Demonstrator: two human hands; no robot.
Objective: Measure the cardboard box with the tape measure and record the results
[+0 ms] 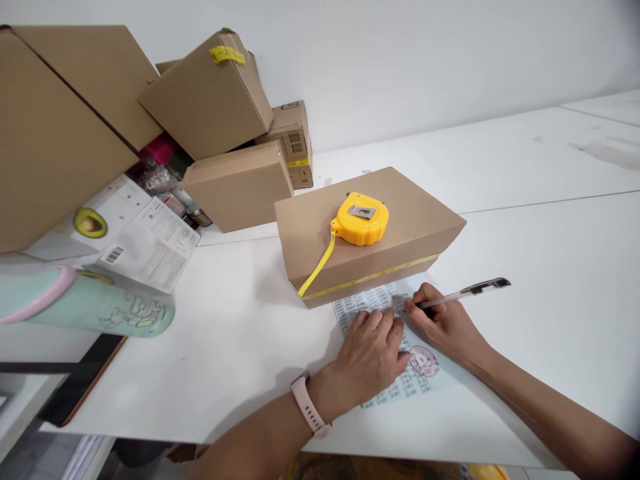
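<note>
Well, the right hand gripped a pen over a sheet on the table, the left hand lay loosely spread across the sheet, a tape measure on the box beyond.

Office or packing workspace, exact type not determinable, white worktable along plain white wall, brown cartons stacked at left rear, yellow tape measure on nearer carton, written sheet bearing round red stamp, pen, drinking bottle at left.
</note>
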